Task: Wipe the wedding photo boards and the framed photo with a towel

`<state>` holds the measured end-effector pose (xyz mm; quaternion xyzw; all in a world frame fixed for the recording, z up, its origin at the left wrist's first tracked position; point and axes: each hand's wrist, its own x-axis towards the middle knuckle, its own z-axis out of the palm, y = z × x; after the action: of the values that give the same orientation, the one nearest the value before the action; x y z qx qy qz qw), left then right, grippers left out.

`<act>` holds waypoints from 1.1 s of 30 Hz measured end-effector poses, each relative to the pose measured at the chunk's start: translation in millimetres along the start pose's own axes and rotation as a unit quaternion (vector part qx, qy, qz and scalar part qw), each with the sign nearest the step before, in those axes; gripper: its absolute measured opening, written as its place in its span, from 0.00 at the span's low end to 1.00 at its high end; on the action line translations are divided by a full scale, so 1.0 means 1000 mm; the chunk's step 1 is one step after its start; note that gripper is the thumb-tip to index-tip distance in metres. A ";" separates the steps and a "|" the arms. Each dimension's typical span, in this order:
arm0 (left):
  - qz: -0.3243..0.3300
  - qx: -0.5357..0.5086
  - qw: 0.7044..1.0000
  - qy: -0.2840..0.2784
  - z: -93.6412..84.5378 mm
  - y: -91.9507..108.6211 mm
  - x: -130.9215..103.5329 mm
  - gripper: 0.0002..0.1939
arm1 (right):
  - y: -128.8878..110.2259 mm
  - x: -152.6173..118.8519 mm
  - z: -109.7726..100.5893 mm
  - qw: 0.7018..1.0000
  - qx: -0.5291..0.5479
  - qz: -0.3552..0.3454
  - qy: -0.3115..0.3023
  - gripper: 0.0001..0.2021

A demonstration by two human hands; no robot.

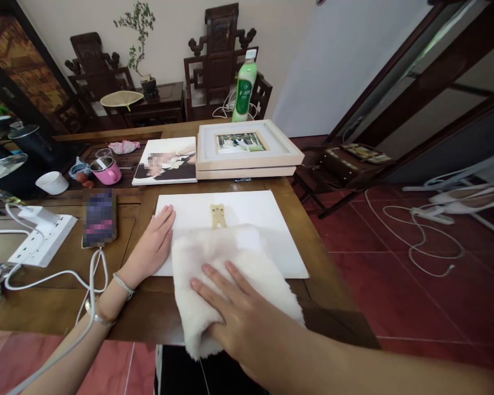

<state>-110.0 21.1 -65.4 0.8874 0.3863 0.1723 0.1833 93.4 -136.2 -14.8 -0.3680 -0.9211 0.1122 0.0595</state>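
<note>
Nearest to me, my right hand (242, 323) lay with spread fingers on the fluffy cloth (189, 263), which covered the near middle part of the white board (285, 247) and hung past its near edge. The thumb side was hidden in a fold, so I could not tell if it pinched. My left hand (158, 238) rested flat on the board's left edge, holding nothing. To work well, I judged, this hand should press evenly, so that the board did not slide on the worktop (333, 296), while the cloth stayed flat. The bear-shaped piece (219, 215) was on the board, right at the cloth's far side; the pile could perhaps catch it. Beyond the board were wooden frames (250, 163), and farther behind, a green bottle (244, 90).
</note>
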 end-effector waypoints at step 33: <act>-0.033 -0.042 0.997 0.056 -0.001 0.007 0.002 0.27 | 0.027 0.003 0.000 0.999 -0.036 -0.036 -0.002 0.11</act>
<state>-104.6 18.8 -61.5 0.8547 0.4172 0.2315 0.2046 108.8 -114.8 -21.3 -0.3360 -0.9375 0.0771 0.0481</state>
